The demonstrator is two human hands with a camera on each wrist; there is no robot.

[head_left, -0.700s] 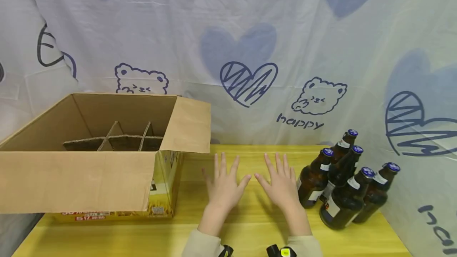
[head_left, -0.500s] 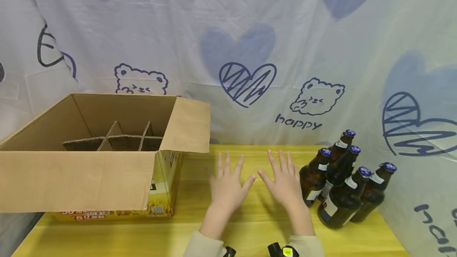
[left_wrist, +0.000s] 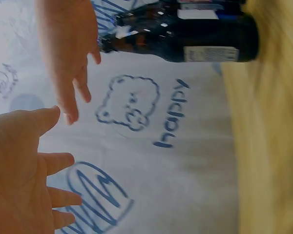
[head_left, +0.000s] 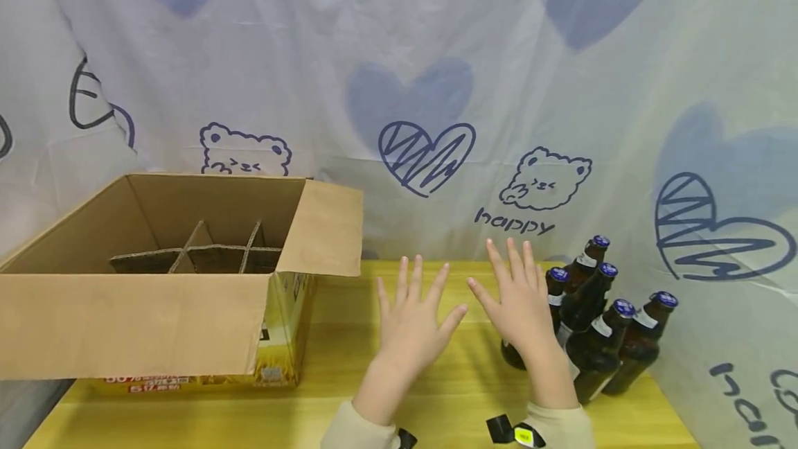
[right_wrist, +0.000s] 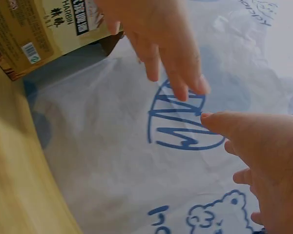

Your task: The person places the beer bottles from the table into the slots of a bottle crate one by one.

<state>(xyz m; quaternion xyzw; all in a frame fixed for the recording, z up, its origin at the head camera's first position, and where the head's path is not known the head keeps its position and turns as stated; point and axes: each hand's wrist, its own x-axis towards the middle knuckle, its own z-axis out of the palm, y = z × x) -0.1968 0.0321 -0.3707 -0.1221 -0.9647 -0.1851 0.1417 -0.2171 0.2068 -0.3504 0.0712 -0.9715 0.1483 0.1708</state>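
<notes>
Both hands are raised over the table with fingers spread, and neither holds anything. My left hand [head_left: 411, 321] is in the middle of the head view, between the box and the bottles. To its right, my right hand [head_left: 520, 307] overlaps the nearest brown beer bottle [head_left: 557, 296] and partly hides it. Several capped beer bottles stand upright in a cluster, among them a front one [head_left: 598, 352] and a rightmost one [head_left: 642, 345]. An open cardboard box [head_left: 137, 324] stands at the left, its flaps folded outward. Cardboard dividers [head_left: 215, 248] form compartments inside it.
The yellow wood-grain table [head_left: 349, 359] lies under everything. A white cloth [head_left: 324, 54] printed with hearts and bears hangs behind and along the right. One box flap [head_left: 327, 227] juts out over the table toward the hands.
Both hands have risen and shifted right, the right one now covering part of the bottles. The head view has turned slightly right and up. Box and bottles stay put.
</notes>
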